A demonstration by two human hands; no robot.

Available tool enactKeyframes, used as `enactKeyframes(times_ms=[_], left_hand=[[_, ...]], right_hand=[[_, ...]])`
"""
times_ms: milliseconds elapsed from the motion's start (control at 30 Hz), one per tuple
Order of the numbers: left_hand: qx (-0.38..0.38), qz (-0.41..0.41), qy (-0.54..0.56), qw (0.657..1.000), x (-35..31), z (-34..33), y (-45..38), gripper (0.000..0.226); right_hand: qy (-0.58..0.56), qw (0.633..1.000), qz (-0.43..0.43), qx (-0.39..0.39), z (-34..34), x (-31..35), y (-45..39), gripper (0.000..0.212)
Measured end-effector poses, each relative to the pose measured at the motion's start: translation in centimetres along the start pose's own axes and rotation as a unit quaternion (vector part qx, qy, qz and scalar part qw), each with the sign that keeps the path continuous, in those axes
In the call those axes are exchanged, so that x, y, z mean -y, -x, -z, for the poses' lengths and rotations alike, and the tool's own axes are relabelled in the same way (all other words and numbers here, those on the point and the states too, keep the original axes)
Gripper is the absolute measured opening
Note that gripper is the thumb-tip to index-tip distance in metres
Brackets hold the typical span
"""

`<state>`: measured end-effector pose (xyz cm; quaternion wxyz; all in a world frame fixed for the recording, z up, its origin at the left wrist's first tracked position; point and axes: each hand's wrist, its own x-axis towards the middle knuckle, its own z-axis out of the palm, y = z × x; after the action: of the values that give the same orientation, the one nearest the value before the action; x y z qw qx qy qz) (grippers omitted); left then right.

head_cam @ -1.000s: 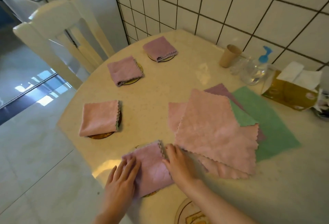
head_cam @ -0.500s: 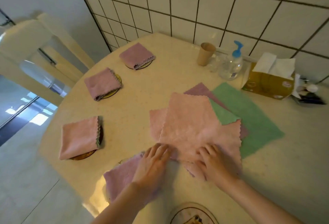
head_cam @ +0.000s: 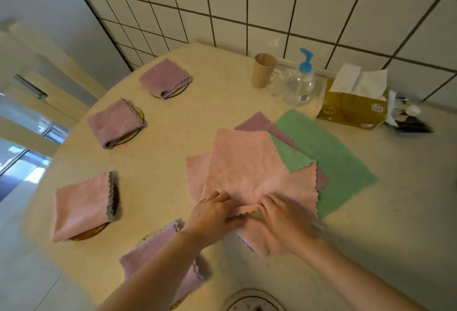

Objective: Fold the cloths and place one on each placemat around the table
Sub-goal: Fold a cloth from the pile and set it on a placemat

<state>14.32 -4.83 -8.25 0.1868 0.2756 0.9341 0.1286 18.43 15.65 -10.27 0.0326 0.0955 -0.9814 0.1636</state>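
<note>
A pile of unfolded cloths lies mid-table, a pink cloth [head_cam: 249, 164] on top, green cloths [head_cam: 329, 147] and a purple one beneath. My left hand [head_cam: 212, 214] and my right hand [head_cam: 284, 211] both pinch the pink cloth's near edge, which is lifted and bunched between them. Folded cloths rest on round placemats along the left rim: a purple one [head_cam: 165, 79] farthest, a second purple one [head_cam: 113, 122], a pink one [head_cam: 81, 206], and a purple one [head_cam: 158, 258] partly under my left forearm. A bare placemat [head_cam: 252, 300] shows at the bottom edge.
Against the tiled wall stand a paper cup [head_cam: 263, 69], a clear pump bottle [head_cam: 300, 83] with a blue top, and a yellow tissue box [head_cam: 353, 105]. A cream chair [head_cam: 37, 63] stands at the left of the round table [head_cam: 202, 117].
Both hands left the folded purple cloth on the near placemat, moved right onto the pile, and now pinch and lift the pink cloth's near edge. The view swung right.
</note>
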Motion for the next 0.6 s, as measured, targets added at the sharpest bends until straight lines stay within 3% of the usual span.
enactKeyframes(times_ms=[100,200,267,333,467,600], left_hand=[[-0.021,0.004,-0.016,1.0,0.2,0.8,-0.6,0.03],[-0.094,-0.02,-0.077,0.992,1.7,1.5,-0.5,0.036],[-0.126,0.013,-0.052,0.991,2.5,2.8,0.0,0.035],[-0.169,0.042,-0.001,0.985,2.5,4.8,0.6,0.016],[-0.238,0.016,0.095,0.967,0.5,7.0,2.9,0.03],[-0.341,-0.01,0.099,0.935,-2.6,8.0,7.0,0.028]], right_hand=[[0.011,1.0,0.026,-0.006,0.2,-0.7,-0.7,0.021],[0.048,0.994,0.098,0.014,1.3,-1.7,-1.4,0.027],[0.107,0.983,0.145,0.031,2.5,-2.5,-1.4,0.021],[0.12,0.985,0.117,0.027,3.7,-3.6,-1.5,0.038],[0.052,0.995,0.033,-0.078,7.1,-4.2,0.0,0.024],[0.01,0.981,0.0,-0.196,11.6,-2.7,4.6,0.052]])
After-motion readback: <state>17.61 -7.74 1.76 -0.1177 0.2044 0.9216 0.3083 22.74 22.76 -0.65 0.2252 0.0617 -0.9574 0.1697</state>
